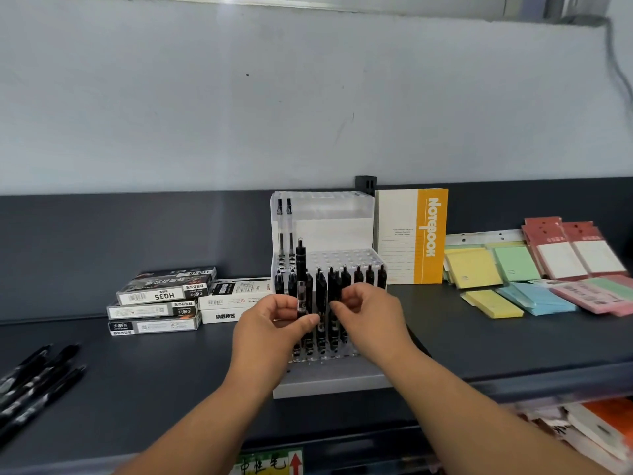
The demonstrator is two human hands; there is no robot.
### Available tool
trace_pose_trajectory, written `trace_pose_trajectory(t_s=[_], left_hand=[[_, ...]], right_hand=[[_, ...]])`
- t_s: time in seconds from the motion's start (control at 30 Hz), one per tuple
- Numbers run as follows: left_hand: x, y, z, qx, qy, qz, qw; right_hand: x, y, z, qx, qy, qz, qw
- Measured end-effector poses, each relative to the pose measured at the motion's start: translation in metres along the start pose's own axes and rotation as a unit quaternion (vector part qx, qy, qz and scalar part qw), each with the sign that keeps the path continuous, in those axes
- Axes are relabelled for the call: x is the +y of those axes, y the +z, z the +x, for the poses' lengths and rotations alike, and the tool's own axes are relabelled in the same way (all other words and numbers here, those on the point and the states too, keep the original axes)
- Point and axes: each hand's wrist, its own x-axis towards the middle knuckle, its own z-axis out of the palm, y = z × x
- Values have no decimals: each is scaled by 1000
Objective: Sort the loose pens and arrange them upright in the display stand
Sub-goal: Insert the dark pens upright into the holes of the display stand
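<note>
Left hand [274, 323] is pinching one black pen [301, 279] upright between thumb and fingers, just in front of the clear display stand [342, 214]. Right hand [370, 317] is reaching in beside it, fingers curled at the front-row pens [358, 274]; cannot tell whether they are gripping one. That row is crowding both hands. Loose pens [34, 375] are lying far left on the shelf [496, 337]. Pen boxes [161, 299] are sitting stacked left of the stand; notebook [411, 234] and sticky-note pads [513, 269] are sitting to its right.
</note>
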Motion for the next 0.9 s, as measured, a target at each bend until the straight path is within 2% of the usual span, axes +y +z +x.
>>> trace_pose_trajectory(t_s=[0.33, 0.43, 0.5, 0.6, 0.7, 0.77, 0.83, 0.9], left_hand=[[-3, 2, -4, -27, 5, 24, 999], [-2, 6, -5, -52, 8, 50, 997], [0, 12, -4, -73, 15, 67, 995], [5, 22, -3, -82, 17, 72, 994], [9, 29, -3, -104, 17, 60, 993], [12, 31, -6, -117, 21, 58, 991], [13, 28, -6, -92, 45, 63, 993], [13, 20, -5, -23, 94, 86, 992]], right_hand=[[-1, 2, 1, -10, 21, -9, 1000], [-3, -9, -3, -2, 17, 41, 999], [-7, -18, -4, 14, 15, 115, 993], [-16, -30, -6, -18, 38, 217, 975], [-16, -34, -6, -62, 40, 254, 964], [-13, -36, -3, -60, 27, 253, 965], [-11, -39, 2, -16, 13, 236, 972], [-7, -41, 8, 41, -2, 185, 982]])
